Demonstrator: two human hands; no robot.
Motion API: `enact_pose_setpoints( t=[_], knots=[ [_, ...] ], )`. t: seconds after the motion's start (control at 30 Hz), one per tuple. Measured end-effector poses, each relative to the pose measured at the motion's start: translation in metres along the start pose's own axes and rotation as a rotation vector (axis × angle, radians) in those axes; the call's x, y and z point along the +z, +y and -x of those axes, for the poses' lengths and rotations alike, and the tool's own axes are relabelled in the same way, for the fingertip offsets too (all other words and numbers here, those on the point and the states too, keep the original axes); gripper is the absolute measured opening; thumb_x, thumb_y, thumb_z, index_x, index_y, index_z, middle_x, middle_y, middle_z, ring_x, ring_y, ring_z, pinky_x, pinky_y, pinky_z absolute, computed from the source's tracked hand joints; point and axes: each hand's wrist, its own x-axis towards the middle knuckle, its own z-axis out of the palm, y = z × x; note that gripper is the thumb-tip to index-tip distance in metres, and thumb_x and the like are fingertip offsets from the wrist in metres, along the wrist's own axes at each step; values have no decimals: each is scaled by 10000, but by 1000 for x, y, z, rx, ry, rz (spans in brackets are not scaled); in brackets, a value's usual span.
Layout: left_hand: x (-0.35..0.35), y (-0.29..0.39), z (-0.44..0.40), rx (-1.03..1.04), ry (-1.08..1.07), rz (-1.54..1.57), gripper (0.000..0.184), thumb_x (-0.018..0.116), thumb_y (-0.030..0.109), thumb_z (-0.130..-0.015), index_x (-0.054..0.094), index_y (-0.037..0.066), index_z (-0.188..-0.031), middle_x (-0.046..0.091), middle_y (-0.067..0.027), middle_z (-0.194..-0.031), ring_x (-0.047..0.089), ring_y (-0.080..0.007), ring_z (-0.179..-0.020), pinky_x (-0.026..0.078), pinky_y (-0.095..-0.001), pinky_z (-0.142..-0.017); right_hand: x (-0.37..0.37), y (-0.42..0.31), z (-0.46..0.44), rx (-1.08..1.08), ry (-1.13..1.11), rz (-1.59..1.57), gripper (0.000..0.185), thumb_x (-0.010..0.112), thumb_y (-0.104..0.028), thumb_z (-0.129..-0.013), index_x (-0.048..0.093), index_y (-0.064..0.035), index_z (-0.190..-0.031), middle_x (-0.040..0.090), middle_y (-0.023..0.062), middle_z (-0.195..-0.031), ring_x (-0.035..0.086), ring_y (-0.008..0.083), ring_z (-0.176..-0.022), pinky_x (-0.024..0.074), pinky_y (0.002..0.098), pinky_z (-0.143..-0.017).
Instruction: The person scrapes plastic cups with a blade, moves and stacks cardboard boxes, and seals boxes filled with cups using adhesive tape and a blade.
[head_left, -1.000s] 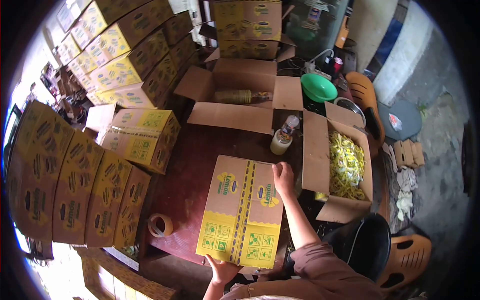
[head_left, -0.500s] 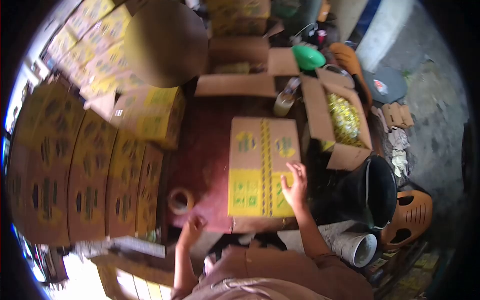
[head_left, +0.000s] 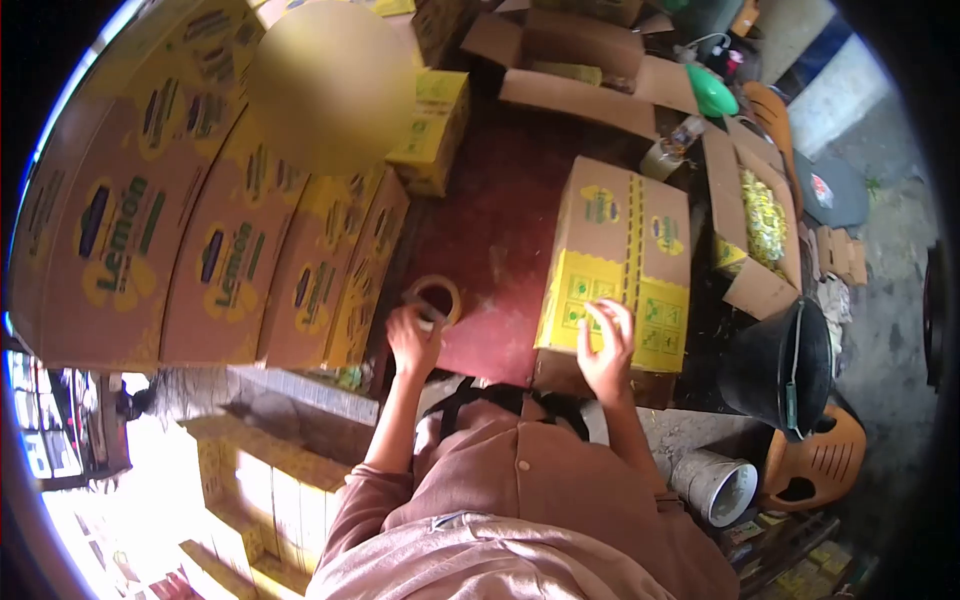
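My left hand (head_left: 414, 340) has its fingers curled on the near left edge of a roll of tape (head_left: 452, 291), which is on the red tabletop (head_left: 495, 215). Over the near end of a closed cardboard box (head_left: 622, 255), my right hand (head_left: 608, 352) is held with thumb and fingers apart and nothing between them. The box is brown and yellow with green print, and a dark dashed strip runs along its top. Whether the right fingertips touch the box, I cannot tell.
Stacked lemon-print cartons (head_left: 215, 250) stand at left. Behind are an open carton (head_left: 580, 90) and a clear container (head_left: 668, 155). To the right are a carton of yellow-wrapped pieces (head_left: 765, 215), a black bucket (head_left: 775, 365), a white bucket (head_left: 725, 490) and an orange chair (head_left: 828, 460).
My left hand has moved forward from beside the tape roll onto its edge. My right hand has shifted from the box's right side to over its near end. The camera view has turned.
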Motion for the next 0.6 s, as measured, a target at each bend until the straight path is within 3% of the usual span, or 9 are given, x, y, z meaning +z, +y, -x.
enact_pose_setpoints(
  t=[0.13,0.23,0.33,0.4,0.47,0.53,0.57,0.6],
  knots=[
    [12,-2,-11,-454,-82,35,547,660,347,-657,421,21,-1026,484,-175,-967,437,-365,-947,344,-455,-806,-1,-7,5,37,16,34,260,596,-13,-681,568,-50,-937,511,122,-947,528,262,-863,431,342,-756],
    [22,-16,-8,-325,71,54,692,689,363,-627,347,-44,-1070,399,-201,-1034,370,-342,-1004,322,-444,-838,-5,-9,11,50,47,22,257,603,-17,-677,569,-56,-929,511,115,-913,527,253,-834,434,336,-722],
    [46,-48,4,-532,107,290,736,694,361,-635,308,-75,-1085,351,-201,-1045,339,-318,-1012,302,-422,-857,7,-15,9,43,-124,-86,212,602,-12,-682,565,-49,-888,510,103,-723,546,240,-676,443,323,-579],
    [43,-50,15,-578,-6,542,750,689,356,-662,270,-106,-1078,320,-200,-1024,321,-301,-986,278,-404,-876,29,-32,5,170,-336,-242,164,609,-78,-709,563,-51,-864,532,108,-715,563,253,-635,450,325,-542],
    [37,-46,30,-481,106,393,575,712,230,-642,341,-80,-951,346,-165,-991,324,-225,-962,305,-364,-840,57,-40,1,115,-553,-271,157,603,-122,-723,573,-54,-861,549,107,-734,567,255,-640,455,335,-552],
    [36,-50,43,-473,158,559,467,698,243,-660,415,-66,-866,349,-195,-1019,318,-243,-974,294,-363,-845,98,-42,-1,76,-630,-273,164,596,-160,-729,589,-61,-860,565,94,-747,570,247,-637,457,345,-563],
    [36,-60,53,-302,207,407,360,686,230,-676,461,-40,-755,408,-174,-940,368,-220,-902,323,-359,-786,112,-50,-5,162,-691,-228,180,586,-191,-740,597,-48,-849,567,107,-773,561,269,-673,454,361,-614],
    [23,-68,58,-367,-117,382,566,674,298,-695,389,-98,-981,354,-222,-1021,334,-306,-977,280,-399,-857,127,-56,-10,160,-669,-211,187,567,-190,-748,596,-50,-869,566,117,-841,564,280,-742,455,371,-648]
  ],
)
